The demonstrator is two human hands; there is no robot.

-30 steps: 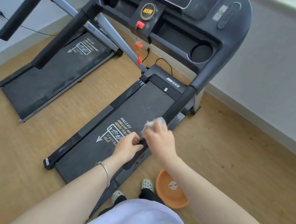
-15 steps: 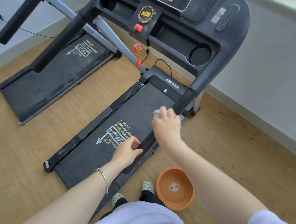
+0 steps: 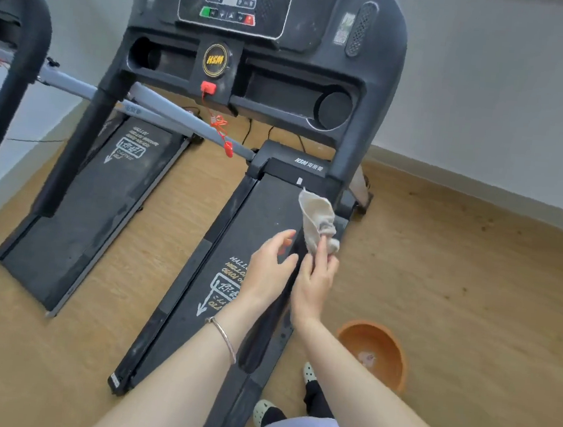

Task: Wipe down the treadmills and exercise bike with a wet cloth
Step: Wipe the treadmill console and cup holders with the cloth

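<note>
1. The right hand (image 3: 314,285) pinches a pale, crumpled cloth (image 3: 317,222) between thumb and fingertips; the other fingers are loosely curled beneath it.
2. The cloth is held in the air above the right edge of the near treadmill (image 3: 256,211), close to the base of its right upright. Whether it touches the machine cannot be told.
3. The left hand (image 3: 269,269) is just beside the right one, fingers spread and relaxed, holding nothing. It hovers over the dark handrail (image 3: 263,332); contact with the rail is not clear.
4. A thin silver bracelet (image 3: 225,337) circles the left wrist.
5. The treadmill's console (image 3: 235,2) stands at the top, with a red safety cord (image 3: 217,122) hanging below it.
6. A second treadmill (image 3: 103,196) lies to the left, apart from the first, on the wooden floor (image 3: 455,281).
7. An orange basin (image 3: 393,358) sits on the floor to the right of the near treadmill, near the person's feet.
</note>
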